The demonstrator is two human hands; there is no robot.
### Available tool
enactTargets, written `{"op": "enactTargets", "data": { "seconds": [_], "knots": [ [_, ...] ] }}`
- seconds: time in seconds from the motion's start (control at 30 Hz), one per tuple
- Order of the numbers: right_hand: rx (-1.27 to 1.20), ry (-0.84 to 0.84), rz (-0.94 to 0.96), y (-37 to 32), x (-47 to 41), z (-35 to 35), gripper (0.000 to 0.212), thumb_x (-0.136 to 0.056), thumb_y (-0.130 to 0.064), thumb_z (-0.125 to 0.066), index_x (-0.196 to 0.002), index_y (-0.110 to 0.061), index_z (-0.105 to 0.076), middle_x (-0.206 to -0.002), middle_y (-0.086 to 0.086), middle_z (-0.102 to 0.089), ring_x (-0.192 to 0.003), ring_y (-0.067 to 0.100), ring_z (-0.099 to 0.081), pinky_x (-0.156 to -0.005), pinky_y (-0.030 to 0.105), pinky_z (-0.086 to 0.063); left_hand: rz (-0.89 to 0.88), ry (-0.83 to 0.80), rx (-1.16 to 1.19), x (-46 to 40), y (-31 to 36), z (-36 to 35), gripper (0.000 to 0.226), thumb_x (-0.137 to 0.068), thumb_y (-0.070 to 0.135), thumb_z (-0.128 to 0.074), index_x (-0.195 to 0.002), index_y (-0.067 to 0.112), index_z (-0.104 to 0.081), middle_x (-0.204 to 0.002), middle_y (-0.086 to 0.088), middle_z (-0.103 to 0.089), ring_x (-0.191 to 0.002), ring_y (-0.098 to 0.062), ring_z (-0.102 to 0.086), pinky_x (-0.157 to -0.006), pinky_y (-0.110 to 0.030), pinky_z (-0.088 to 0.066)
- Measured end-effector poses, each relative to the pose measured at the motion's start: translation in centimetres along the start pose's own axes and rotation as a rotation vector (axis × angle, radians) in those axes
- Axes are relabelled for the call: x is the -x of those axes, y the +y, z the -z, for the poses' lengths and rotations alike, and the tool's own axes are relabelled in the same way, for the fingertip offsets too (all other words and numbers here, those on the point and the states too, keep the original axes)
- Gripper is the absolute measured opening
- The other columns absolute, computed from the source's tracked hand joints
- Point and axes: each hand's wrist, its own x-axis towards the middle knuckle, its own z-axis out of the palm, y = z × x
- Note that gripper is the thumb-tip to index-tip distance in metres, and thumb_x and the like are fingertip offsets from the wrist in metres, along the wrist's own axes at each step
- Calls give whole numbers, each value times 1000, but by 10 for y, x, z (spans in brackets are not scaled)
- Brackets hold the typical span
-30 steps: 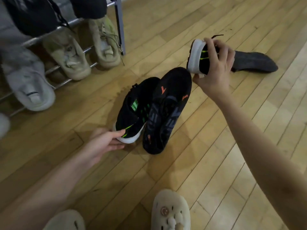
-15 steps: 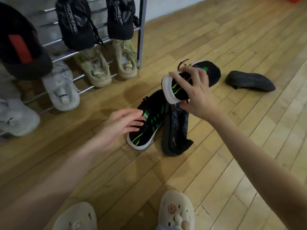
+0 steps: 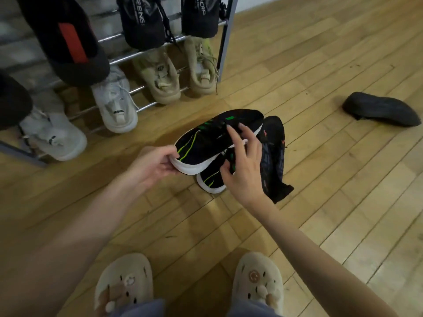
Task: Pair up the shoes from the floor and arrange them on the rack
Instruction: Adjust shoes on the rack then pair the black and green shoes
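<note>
Progress, judged from the present layout: the metal-barred shoe rack (image 3: 146, 52) is already partly filled. A beige laced pair (image 3: 180, 74) and a white laced pair (image 3: 91, 115) are seen on the lowest bars, with black shoes (image 3: 142, 21) on the tier above. Left on the wooden plank floor (image 3: 320, 179) are at least four shoes, so the task is taken to be roughly past its midpoint but not finished.

Step in hand: the two black knit trainers with green stripes and white soles are being brought together as a pair. The upper trainer (image 3: 212, 143) is held off the floor; its toe is pinched by the left hand (image 3: 155, 165). The right hand (image 3: 245, 163) is laid over its laces, fingers curled, and the lower trainer (image 3: 210, 179) beneath appears to be touched by the thumb; whether that one is actually gripped cannot be told.

A black shoe with orange marks (image 3: 274, 156) lies on its side just beside the pair. A dark grey slip-on shoe (image 3: 382, 112) lies well apart, to the right. Neither has been paired yet.

Appearance: the trainers' uppers look soft and pliable, the soles clean.
</note>
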Motion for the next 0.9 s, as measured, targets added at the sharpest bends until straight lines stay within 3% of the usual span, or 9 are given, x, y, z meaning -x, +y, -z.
{"op": "enactTargets", "data": {
  "seconds": [0.03,0.13,0.23,0.33,0.47,0.63,0.73,0.83,0.9],
  "knots": [
    [-84,75,-144,-1,9,-4,66,-75,0,-59,-139,-8,-42,-139,15,-35,-128,24,-33,-112,24,-26,6,-9,-2,2,-3,7,31,-64,8,-60,-93,-3,-65,-88,-21,-64,-79,-28,-60,-76,-36,-54],
    [-170,128,-484,-4,30,-20,52,-77,-10,-67,-123,-2,-43,-124,15,-38,-114,23,-37,-97,41,-43,15,1,41,14,-14,25,16,-75,0,-47,-78,2,-63,-64,-7,-67,-60,-18,-61,-60,-26,-58],
    [-66,-7,-653,-15,36,-38,86,-73,-41,-78,-134,2,-35,-128,19,-38,-118,29,-34,-101,44,-39,23,59,155,25,-27,43,19,-74,-6,-40,-80,-1,-57,-67,-9,-61,-60,-18,-57,-55,-27,-57],
    [-64,-159,-834,-32,23,-56,124,-65,-59,-79,-150,-2,-9,-146,26,-22,-133,41,-25,-112,49,-26,37,79,223,37,-38,60,20,-73,-7,-39,-81,2,-55,-74,-11,-55,-65,-20,-54,-59,-29,-59],
    [-48,-251,-1056,-37,-2,-67,127,-67,-54,-80,-153,-15,4,-153,25,-13,-141,43,-13,-113,53,-16,51,139,261,55,-40,74,21,-74,-10,-36,-76,2,-54,-73,-10,-58,-67,-22,-54,-56,-29,-59],
    [-378,-67,-1103,-30,-14,-34,102,-71,-49,-73,-150,-33,-11,-150,12,-27,-138,36,-25,-112,54,-27,-31,111,230,80,-21,84,24,-69,-10,-40,-57,5,-55,-76,-13,-59,-69,-23,-57,-57,-30,-60],
    [-697,118,-1072,-35,-36,12,76,-82,-47,-61,-148,-26,-29,-138,1,-42,-122,22,-42,-95,37,-41,-103,22,192,99,8,78,15,-54,-4,-52,-67,4,-48,-75,-13,-62,-66,-24,-61,-57,-29,-59],
    [-840,223,-977,-41,-59,47,59,-89,-38,-55,-143,-21,-40,-132,-2,-46,-112,15,-43,-77,26,-37,-202,-54,158,116,46,62,16,-56,-5,-49,-68,5,-45,-70,-9,-66,-61,-19,-66,-56,-29,-59],
    [-807,256,-858,-52,-72,65,64,-85,-41,-58,-144,-24,-40,-138,-1,-47,-120,17,-43,-87,28,-38,-282,-63,142,124,75,51,17,-57,-9,-45,-67,5,-44,-57,-3,-63,-53,-15,-64,-49,-26,-57]
  ]
}}
